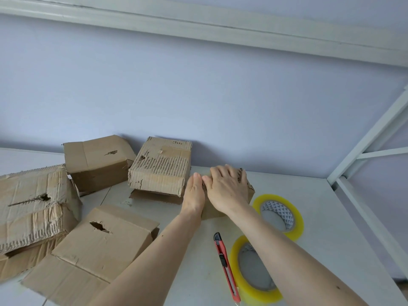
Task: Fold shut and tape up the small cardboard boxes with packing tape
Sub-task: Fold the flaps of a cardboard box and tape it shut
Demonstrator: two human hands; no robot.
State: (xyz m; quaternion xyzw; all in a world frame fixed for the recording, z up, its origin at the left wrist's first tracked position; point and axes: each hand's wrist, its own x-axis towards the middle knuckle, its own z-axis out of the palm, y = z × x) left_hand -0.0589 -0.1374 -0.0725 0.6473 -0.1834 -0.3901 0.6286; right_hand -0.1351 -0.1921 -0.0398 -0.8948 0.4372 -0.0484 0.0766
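5 brown corrugated cardboard boxes sit on the white desk: 4 worn, torn ones at left, and 1 small box mid-desk, under both hands. The left hand lies flat against its side; the right hand presses its top, fingers spread, gripping nothing. 2 yellowish clear tape rolls and 1 red utility knife lie near.

Both hands pressed on a small cardboard box at the back of the counter.

The left hand lies flat against the small box's left side, the right hand spread over its top. Four torn boxes sit to the left on the white counter. Two yellow-edged tape rolls and a red utility knife lie near the right forearm.
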